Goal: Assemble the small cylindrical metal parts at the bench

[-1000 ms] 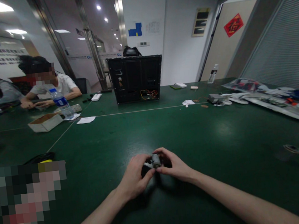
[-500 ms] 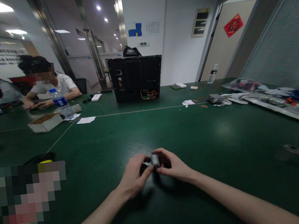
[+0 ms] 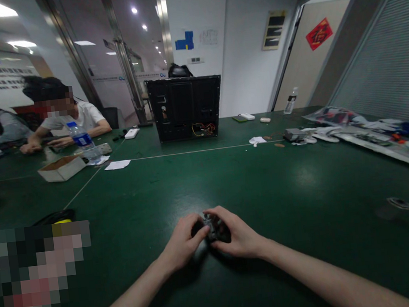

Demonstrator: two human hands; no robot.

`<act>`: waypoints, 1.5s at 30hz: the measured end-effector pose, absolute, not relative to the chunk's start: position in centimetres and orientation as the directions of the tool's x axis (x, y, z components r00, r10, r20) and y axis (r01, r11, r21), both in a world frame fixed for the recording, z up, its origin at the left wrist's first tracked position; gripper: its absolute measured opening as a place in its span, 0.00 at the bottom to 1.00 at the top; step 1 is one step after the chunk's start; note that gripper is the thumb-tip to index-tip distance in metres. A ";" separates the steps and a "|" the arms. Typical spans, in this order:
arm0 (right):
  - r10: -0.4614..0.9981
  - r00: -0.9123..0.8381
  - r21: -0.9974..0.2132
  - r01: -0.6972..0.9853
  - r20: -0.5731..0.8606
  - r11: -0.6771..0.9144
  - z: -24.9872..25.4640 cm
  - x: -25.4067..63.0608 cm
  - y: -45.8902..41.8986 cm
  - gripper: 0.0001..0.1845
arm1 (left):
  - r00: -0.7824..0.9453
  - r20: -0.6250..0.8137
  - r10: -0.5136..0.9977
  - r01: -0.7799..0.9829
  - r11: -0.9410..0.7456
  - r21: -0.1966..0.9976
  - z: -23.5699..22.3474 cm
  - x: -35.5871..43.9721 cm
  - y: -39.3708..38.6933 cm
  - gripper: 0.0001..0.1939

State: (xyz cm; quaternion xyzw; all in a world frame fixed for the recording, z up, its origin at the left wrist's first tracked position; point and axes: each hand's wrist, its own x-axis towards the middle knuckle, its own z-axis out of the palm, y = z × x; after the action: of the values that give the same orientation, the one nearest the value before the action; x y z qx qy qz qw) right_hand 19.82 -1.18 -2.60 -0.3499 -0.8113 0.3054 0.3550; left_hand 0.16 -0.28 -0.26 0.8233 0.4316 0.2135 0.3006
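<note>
"Hands first. What did they hold?"

"The left hand point(image 3: 184, 238) pinched a small, dark grey, metal-looking part point(image 3: 208, 220) with thumb and fingers. The right hand point(image 3: 242, 234) curled around its other side, a finger near the top and the thumb near the bottom. So the part sat between both hands, over the big, shiny green table point(image 3: 207, 178). Fingers hid a lot of it."

"How did you hold a thing like that well?"

"I'd say with soft fingertips. One hand had to keep it steady while the other changed its hold. Low was best, so a slip was only a little drop."

"And the boxes and bottles?"

"Farther out, on the left, was a low white box point(image 3: 72, 170) with a brown inside. I couldn't see its bottom, so I couldn't tell what it held. Beside it stood a clear plastic bottle point(image 3: 84, 140) with a blue cap and label. How full? I couldn't tell. Far off on the right lay a see-through plastic bag point(image 3: 338, 115) with red and dark things inside, too blurry to name."
</note>
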 end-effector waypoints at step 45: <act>0.750 -0.556 -0.701 0.370 0.359 0.610 -2.2 19.5 -1.3 0.29 | 0.579 0.045 0.814 0.556 -0.435 0.708 0.5 0.1 -0.4 0.16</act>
State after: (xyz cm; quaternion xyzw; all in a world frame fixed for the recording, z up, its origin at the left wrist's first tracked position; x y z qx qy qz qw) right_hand 19.51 -1.30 -2.17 -0.3356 -0.8339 0.2871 0.3310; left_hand 0.09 -0.35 0.54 0.8243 0.4157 0.1946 0.3313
